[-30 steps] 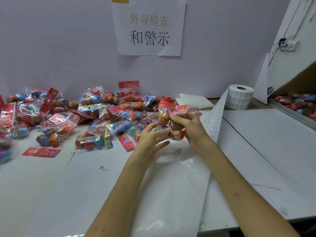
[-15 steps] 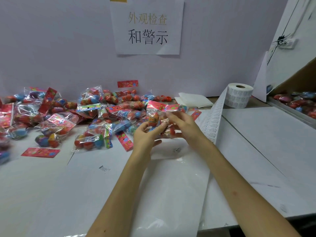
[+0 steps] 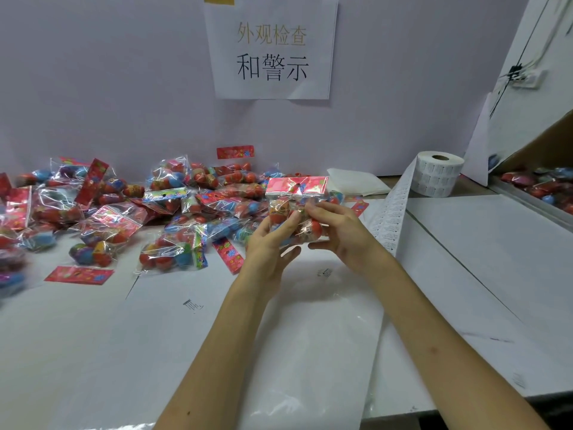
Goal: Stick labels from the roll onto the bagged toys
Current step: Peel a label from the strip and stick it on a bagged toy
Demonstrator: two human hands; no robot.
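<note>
A clear bag of red and blue toy balls (image 3: 296, 209) with a red printed header card is held upright above the table's middle. My left hand (image 3: 269, 246) grips its left side from below, fingers curled around the bag. My right hand (image 3: 338, 234) holds its right side, thumb underneath and fingers pressing on the front. The white label roll (image 3: 437, 175) stands at the back right, and its strip of labels (image 3: 390, 218) trails down the table toward my right wrist.
A pile of several bagged toys (image 3: 173, 212) spreads across the left and back of the table, with loose red header cards (image 3: 77, 274) among them. A cardboard box of more bagged toys (image 3: 539, 184) sits at the far right. A folded white sheet (image 3: 356, 181) lies near the roll.
Both hands turned the bag upright so its red header card now faces me at the top. The bag shifted slightly right and up.
</note>
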